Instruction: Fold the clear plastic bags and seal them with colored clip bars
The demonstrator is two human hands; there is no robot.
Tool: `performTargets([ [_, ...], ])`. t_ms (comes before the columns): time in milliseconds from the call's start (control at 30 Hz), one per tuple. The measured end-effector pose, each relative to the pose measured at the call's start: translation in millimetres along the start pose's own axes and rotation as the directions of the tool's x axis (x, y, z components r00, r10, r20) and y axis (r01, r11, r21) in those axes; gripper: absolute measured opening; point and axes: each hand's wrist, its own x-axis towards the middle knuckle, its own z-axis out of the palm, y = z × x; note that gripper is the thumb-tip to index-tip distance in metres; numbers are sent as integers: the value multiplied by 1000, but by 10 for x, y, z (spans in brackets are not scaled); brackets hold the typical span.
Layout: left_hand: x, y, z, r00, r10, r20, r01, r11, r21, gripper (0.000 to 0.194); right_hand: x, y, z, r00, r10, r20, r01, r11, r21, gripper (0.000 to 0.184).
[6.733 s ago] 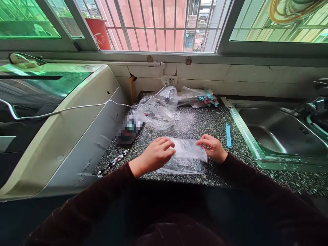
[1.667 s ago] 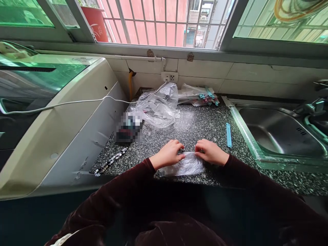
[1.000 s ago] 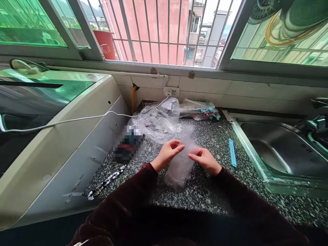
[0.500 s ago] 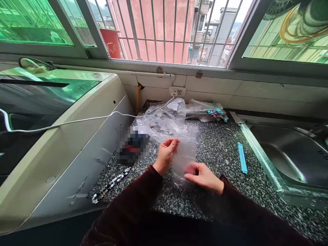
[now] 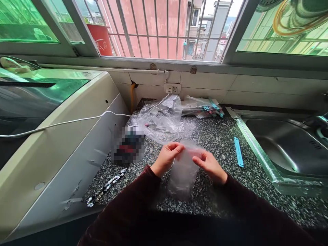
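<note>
A small clear plastic bag [image 5: 182, 174] hangs upright just above the speckled granite counter [image 5: 217, 143]. My left hand [image 5: 166, 158] pinches its top left edge and my right hand [image 5: 210, 165] pinches its top right edge. Both hands are closed on the bag's mouth. A beaded bracelet [image 5: 105, 186] lies on the counter to the left of my left arm. A light blue strip [image 5: 238, 156] lies to the right of my right hand.
A large crumpled clear bag [image 5: 161, 118] and a pile of packets with teal strips [image 5: 202, 107] sit near the back wall. A blurred dark object [image 5: 127, 144] stands at left. A steel sink [image 5: 284, 147] is on the right, a white appliance [image 5: 51, 130] with a cable on the left.
The bag was first flattened and folded on the counter under both hands. It has since been lifted upright, and my right hand moved from its lower part up to its top edge.
</note>
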Motion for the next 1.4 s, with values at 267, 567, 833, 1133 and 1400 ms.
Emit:
performTargets([
  [267,-86,-19,-2,839,-293,459,45,877,478,40,80,3,-308,930,15,-367,65,976,206,34],
  [567,-87,33,-77,627,-468,622,58,825,562,43,122,-13,-466,921,66,-385,52,956,288,33],
  [833,-5,-160,13,935,-215,282,116,937,330,37,121,87,-168,989,37,-145,-40,999,-16,37],
  [1133,18,8,-82,976,-166,144,135,970,201,37,-56,-197,-1470,646,105,-756,-756,220,-616,37],
  [1400,23,71,-115,969,-166,184,112,956,272,35,-79,-78,-1327,697,329,-637,-674,-3,-739,40],
])
